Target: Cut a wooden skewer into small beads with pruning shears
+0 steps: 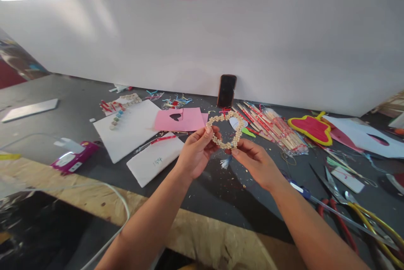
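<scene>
A ring of small cream-coloured beads or pieces [216, 140] is held up above the dark table, at the middle of the view. My left hand [197, 150] pinches its lower left side between thumb and fingers. At the lower right of the ring, my right hand [257, 162] grips it with thumb and fingertips. A pale blue tassel [226, 162] hangs below the ring, near my right fingertips. Through and behind the ring, part of a small white piece [235, 123] shows.
A phone [227, 90] leans upright against the white board [202, 46]. Pink paper [179, 119] and white foam sheets [154, 158] lie left. Wrapped sticks [274, 129], a red-yellow shape [312, 129], a glue gun [299, 189], scissors and pliers [341, 223] lie right.
</scene>
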The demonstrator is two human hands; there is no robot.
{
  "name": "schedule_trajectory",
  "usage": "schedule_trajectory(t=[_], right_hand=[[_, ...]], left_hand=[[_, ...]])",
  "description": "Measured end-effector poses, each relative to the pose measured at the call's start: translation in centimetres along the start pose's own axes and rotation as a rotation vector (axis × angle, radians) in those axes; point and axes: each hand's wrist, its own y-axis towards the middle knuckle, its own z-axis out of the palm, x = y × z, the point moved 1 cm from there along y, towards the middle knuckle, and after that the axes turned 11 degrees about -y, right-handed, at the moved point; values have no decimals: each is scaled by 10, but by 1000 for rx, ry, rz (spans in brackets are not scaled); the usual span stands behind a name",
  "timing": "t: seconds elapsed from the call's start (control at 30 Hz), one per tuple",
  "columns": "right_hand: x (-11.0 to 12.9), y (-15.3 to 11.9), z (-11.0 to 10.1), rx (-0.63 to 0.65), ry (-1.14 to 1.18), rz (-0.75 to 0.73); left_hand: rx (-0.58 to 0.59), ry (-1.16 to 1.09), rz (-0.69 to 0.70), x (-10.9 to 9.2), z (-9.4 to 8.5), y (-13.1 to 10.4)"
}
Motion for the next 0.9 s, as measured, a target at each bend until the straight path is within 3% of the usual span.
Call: schedule_trajectory(t=[0.67, 0.9], right_hand=[[-5, 1, -2, 2, -177, -67], [-13, 4, -3, 23, -138, -42]], left_hand=[[6, 29, 0, 3, -2, 2], [95, 255, 209, 1, -4, 3]])
